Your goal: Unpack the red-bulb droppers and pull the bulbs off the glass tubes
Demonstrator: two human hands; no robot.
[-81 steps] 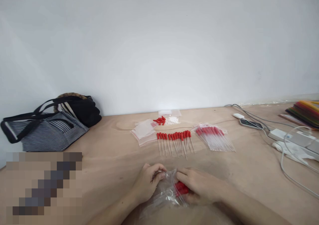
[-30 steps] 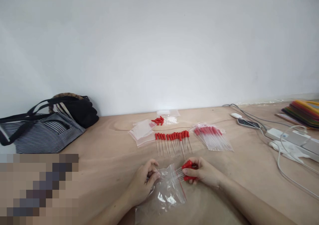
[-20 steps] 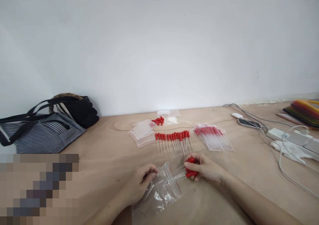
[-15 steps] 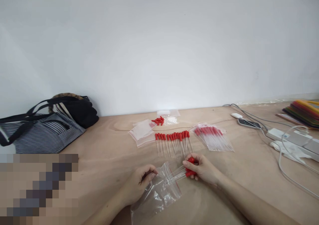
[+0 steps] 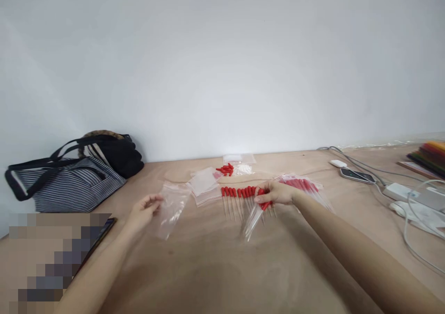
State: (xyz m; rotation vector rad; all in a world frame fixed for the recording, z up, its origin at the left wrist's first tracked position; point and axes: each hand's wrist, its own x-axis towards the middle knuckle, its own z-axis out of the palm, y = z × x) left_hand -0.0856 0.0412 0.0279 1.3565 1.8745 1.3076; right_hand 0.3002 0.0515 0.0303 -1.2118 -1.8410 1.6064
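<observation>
Pinched in my left hand (image 5: 146,208) is the edge of a clear zip bag (image 5: 173,212), held above the table on the left. My right hand (image 5: 276,193) is closed around a bundle of glass droppers (image 5: 254,219), their red rubber bulbs in my fingers and the clear tubes slanting down to the left. Behind that bundle, a row of red-bulbed droppers (image 5: 232,202) lies side by side; my right hand hides its right end. To the right, partly behind my wrist, are bagged droppers (image 5: 306,186). Flat zip bags (image 5: 205,184) lie left of the row.
Loose red bulbs (image 5: 225,169) and clear tubes (image 5: 244,169) lie near the wall. A striped bag (image 5: 73,186) stands at left, beside a pixelated area. At right are a phone (image 5: 357,176), a power strip (image 5: 399,192), white cables and a coloured stack (image 5: 429,158).
The droppers and the zip bag have come apart. My left hand has moved left and up with the bag; my right hand has lifted the bundle toward the row.
</observation>
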